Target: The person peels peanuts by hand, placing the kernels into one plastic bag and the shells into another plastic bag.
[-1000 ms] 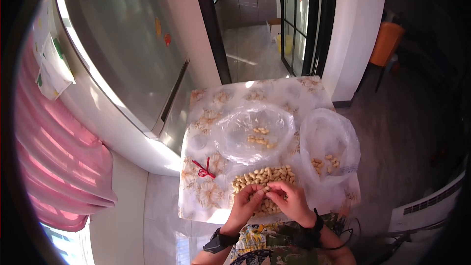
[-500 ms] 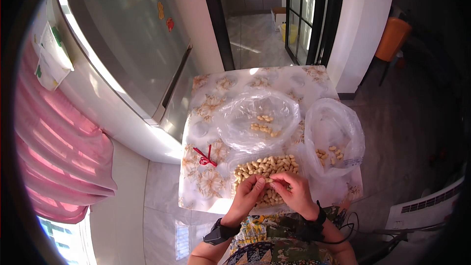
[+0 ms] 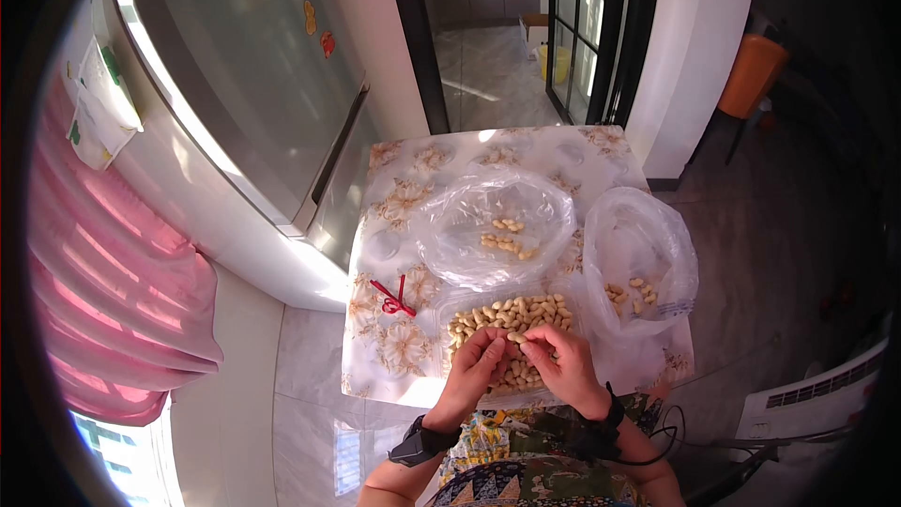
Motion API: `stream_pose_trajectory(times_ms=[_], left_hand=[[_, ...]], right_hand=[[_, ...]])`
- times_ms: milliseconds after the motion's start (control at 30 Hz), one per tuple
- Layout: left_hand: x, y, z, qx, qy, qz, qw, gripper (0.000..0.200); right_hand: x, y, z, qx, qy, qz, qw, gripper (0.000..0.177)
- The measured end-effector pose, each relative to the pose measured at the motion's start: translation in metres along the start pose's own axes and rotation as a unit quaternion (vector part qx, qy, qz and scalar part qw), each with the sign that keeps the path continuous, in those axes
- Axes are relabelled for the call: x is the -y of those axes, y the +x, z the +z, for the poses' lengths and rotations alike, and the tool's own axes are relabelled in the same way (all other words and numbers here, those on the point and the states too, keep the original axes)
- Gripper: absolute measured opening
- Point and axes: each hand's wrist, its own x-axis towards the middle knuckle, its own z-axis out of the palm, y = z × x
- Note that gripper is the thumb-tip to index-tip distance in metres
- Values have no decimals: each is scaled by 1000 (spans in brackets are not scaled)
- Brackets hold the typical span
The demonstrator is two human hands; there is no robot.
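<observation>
Thumb and forefinger of the left hand [image 3: 477, 368] are pinched close together at one side of a single peanut [image 3: 516, 338], and those of the right hand [image 3: 566, 368] meet it from the other side, with hardly any gap. The peanut is held above the clear tray [image 3: 443, 321] of loose peanuts [image 3: 511, 308], which sits at the middle of the near edge of the table [image 3: 389, 195].

For good handling, the grip seems best light and even from both sides, fingertips near the ends, since a thin shell could crack or slip under a hard squeeze. Low over the tray is a sensible height: a dropped peanut would land among the others rather than roll off the near edge.

The peanut's long axis appears to run roughly from the table's left edge toward its right edge, along the near edge. Which end is the tip is too small to tell.
</observation>
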Motion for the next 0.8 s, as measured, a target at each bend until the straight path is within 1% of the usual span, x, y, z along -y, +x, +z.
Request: stream_pose_trajectory(times_ms=[100,167,267,300,367,433,533,567,600,667,700,733,800], left_hand=[[2,1,-3,8,-9,-16,1000,16],[0,1,1,-21,0,-9,1000,20],[3,1,2,-34,-4,-5,999,21],[3,0,1,-34,-4,-5,999,21],[3,0,-3,-5,28,-15,999,20],[4,-1,-4,0,28,-18,999,20],[3,0,-5,13,28,-15,999,21],[2,0,-5,26,39,-15,999,21],[0,-1,-4,37,50,-15,998,21],[0,-2,1,23,42,-10,999,20],[2,-1,0,21,32,-3,999,20],[3,-1,-1,19,20,4,1000,19],[4,0,-3,22,21,7,1000,17]], right_hand=[[1,1,0,-7,1,-4,1000,13],[1,0,0,-8,-6,-6,1000,13],[2,3,-1,-7,-1,5,1000,13],[4,6,-2,-16,10,9,1000,13],[11,15,-6,-28,21,9,999,12],[21,31,-12,-54,-29,-9,998,11],[24,58,-15,-92,-49,-38,994,11],[20,67,-15,-90,-64,-17,994,14],[18,74,-15,-95,-64,-21,993,14],[18,85,-14,-124,-144,-66,980,19],[22,81,-14,-104,-135,-58,984,23],[25,76,-14,-62,-120,-26,991,30],[26,62,-10,8,-62,-22,998,27]])
